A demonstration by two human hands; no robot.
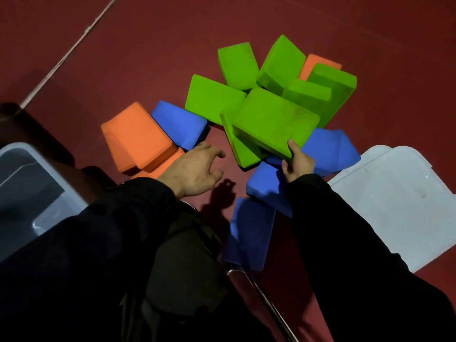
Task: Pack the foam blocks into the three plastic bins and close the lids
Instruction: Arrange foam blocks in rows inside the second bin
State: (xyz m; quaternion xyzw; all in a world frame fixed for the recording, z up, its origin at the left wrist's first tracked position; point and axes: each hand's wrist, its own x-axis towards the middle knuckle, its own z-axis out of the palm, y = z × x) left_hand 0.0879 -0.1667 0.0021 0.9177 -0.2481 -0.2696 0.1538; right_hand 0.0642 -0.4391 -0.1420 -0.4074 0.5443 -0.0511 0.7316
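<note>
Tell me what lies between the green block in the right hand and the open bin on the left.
The right hand grips the top green block. Toward the open bin lie the left hand, the orange blocks and a blue block on the floor. Lifted over them, nothing visible blocks it.

The green foam blocks [274, 119], like the orange [137, 135] and blue ones [249, 233], look matt and finely grainy, some smudged. The plastic bin [14, 154] at 9 o'clock and lid [394, 201] at 3 o'clock are smooth, translucent grey-white. The floor [153, 45] is dull red; the sleeves [345, 230] matt black cloth.
</note>
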